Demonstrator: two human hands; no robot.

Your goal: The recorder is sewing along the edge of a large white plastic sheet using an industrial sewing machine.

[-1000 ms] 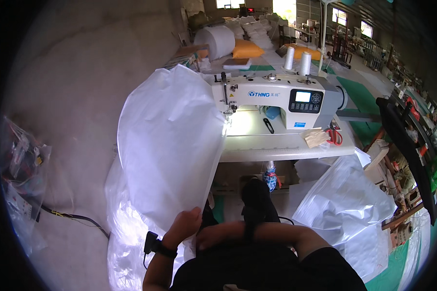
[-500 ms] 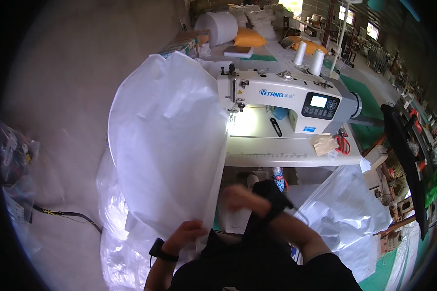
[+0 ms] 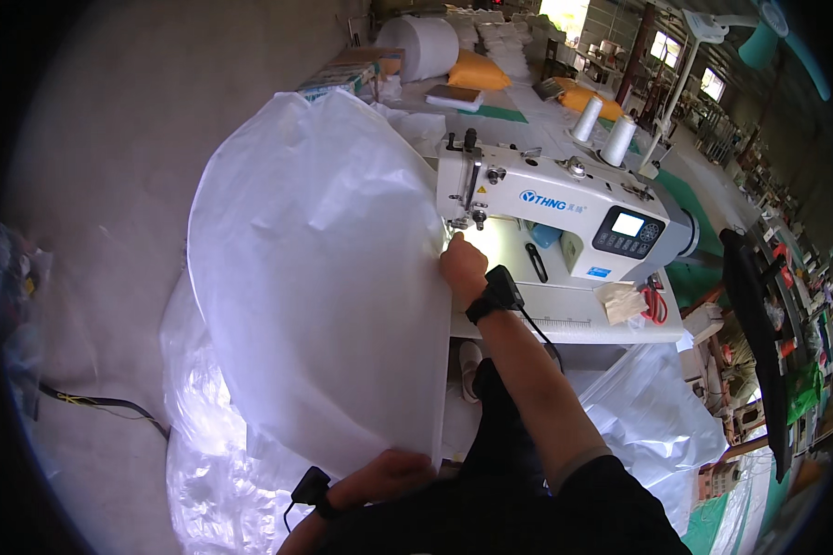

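A large white sheet (image 3: 319,268), smooth and slightly sheer, drapes over the left end of the sewing table, with its right edge running down from beside the sewing machine's needle. My right hand (image 3: 463,268) is up at the needle end of the white sewing machine (image 3: 546,190), fingers drawn together at that edge; its fingertips are partly hidden by the machine head. Low down near my lap, my left hand (image 3: 393,474) has its fingers curled around the sheet's bottom right part. Both wrists carry black strapped devices.
Black snips (image 3: 536,263) lie on the machine bed. Red-handled scissors (image 3: 654,305) and a beige cloth piece (image 3: 622,302) are at the table's right. Two white thread cones (image 3: 618,141) stand behind the machine. Crumpled clear plastic (image 3: 215,476) hangs at lower left; a black cable (image 3: 106,400) crosses the floor.
My right hand has risen from beside my lap to the needle area. My left hand has come down and right along the sheet's edge. The view has shifted slightly.
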